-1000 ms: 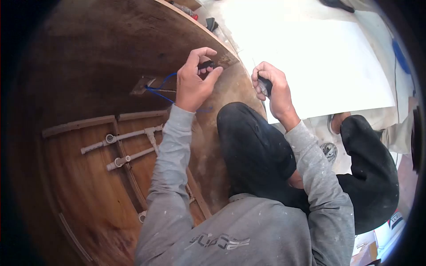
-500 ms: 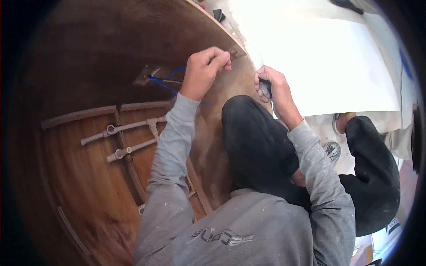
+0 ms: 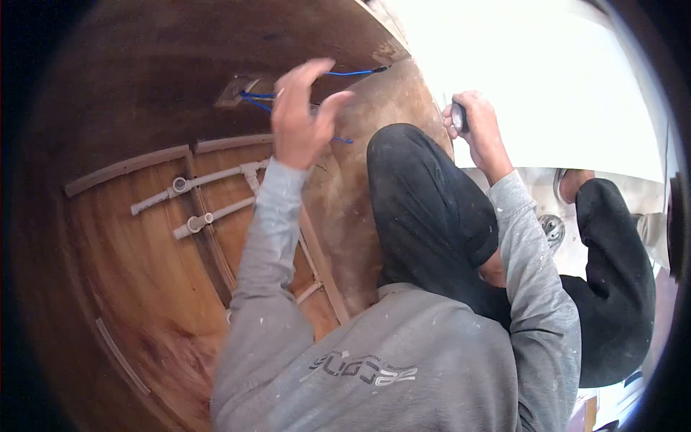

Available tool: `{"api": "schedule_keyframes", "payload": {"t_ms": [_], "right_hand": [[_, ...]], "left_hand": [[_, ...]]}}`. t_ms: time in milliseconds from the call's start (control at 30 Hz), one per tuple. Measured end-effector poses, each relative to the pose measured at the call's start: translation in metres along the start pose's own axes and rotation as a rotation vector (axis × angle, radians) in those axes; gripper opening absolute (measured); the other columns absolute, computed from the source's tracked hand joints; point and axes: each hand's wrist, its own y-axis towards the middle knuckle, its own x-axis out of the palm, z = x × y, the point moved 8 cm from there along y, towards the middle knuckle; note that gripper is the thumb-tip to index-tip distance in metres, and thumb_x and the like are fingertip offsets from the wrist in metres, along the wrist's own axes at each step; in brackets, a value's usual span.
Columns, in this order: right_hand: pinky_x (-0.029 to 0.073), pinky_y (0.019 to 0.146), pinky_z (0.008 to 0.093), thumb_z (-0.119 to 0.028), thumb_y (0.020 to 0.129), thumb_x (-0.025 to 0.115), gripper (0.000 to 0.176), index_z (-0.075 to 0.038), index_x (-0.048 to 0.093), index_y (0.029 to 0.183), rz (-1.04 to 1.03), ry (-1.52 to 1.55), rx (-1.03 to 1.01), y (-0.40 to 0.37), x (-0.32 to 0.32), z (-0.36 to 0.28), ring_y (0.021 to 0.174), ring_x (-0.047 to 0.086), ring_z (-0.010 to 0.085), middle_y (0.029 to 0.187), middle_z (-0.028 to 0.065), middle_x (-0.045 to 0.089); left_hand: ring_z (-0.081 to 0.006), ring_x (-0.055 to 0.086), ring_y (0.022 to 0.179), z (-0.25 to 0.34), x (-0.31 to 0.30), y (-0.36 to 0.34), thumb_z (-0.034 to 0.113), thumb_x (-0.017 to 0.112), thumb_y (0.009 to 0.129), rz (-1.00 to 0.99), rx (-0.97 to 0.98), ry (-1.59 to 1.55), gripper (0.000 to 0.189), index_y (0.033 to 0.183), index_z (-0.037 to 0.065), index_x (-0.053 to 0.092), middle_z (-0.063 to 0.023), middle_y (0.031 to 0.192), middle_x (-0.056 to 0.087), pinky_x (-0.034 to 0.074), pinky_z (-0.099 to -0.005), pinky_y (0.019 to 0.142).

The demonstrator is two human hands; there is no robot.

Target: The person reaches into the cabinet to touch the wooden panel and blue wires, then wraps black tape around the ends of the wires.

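My left hand (image 3: 306,115) is raised in front of the dark wooden panel, its thumb and fingers apart with nothing between them, slightly blurred. Blue wires (image 3: 259,96) come out of an opening in that panel beside the hand, and one strand (image 3: 353,73) runs right to a small dark tip. Over the edge of the white sheet (image 3: 547,93), my right hand (image 3: 475,126) has its fingers wrapped round a small black roll (image 3: 458,117), its round face turned left.
White pipes (image 3: 216,176) with fittings run along the wooden panel (image 3: 144,281) at the left. My bent knee (image 3: 414,187) rises in the middle. A round metal object (image 3: 552,230) lies on the floor at the right.
My left hand has opened from a pinch and moved slightly left. The blue strand with the dark tip now shows. My right hand, with the black roll, appears farther right and higher.
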Motion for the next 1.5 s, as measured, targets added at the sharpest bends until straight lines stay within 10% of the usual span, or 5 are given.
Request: {"api": "schedule_keyframes", "payload": {"t_ms": [400, 900, 1167, 1500], "right_hand": [[0.063, 0.059, 0.0338, -0.044, 0.096, 0.086, 0.056, 0.004, 0.058, 0.105, 0.107, -0.109, -0.076, 0.009, -0.035, 0.0, 0.065, 0.075, 0.0231, 0.085, 0.0121, 0.068], [0.062, 0.087, 0.0341, -0.027, 0.104, 0.076, 0.029, 0.001, 0.078, 0.111, -0.103, -0.321, -0.174, 0.014, -0.016, 0.024, 0.1, 0.071, 0.0169, 0.112, 0.01, 0.075], [0.056, 0.105, 0.0373, -0.022, 0.101, 0.078, 0.031, 0.007, 0.075, 0.112, -0.223, -0.624, -0.554, -0.005, 0.066, 0.019, 0.126, 0.069, 0.0312, 0.137, 0.0214, 0.068], [0.058, 0.103, 0.0394, -0.013, 0.101, 0.076, 0.021, 0.005, 0.073, 0.112, -0.331, -0.455, -0.406, -0.017, 0.108, 0.007, 0.123, 0.069, 0.0293, 0.141, 0.0163, 0.065]], "left_hand": [[-0.0342, 0.067, 0.119, -0.104, 0.105, -0.193, 0.001, 0.071, 0.089, -0.974, -0.144, 0.541, 0.032, 0.12, 0.01, 0.074, -0.0122, 0.112, 0.07, 0.052, -0.0485, 0.108], [-0.036, 0.067, 0.098, -0.038, 0.073, -0.093, 0.01, 0.071, 0.1, -0.333, -0.249, -0.119, 0.014, 0.112, 0.007, 0.076, -0.0131, 0.1, 0.067, 0.052, -0.0477, 0.086], [-0.0204, 0.067, 0.086, -0.028, 0.049, -0.062, 0.011, 0.07, 0.106, -0.265, -0.461, -0.329, 0.017, 0.12, 0.003, 0.072, -0.0076, 0.096, 0.071, 0.053, -0.0361, 0.08], [-0.0047, 0.058, 0.085, -0.036, 0.041, -0.058, 0.012, 0.074, 0.104, -0.392, -0.675, -0.481, 0.036, 0.138, 0.006, 0.064, 0.0019, 0.093, 0.067, 0.047, -0.0242, 0.075]]}}
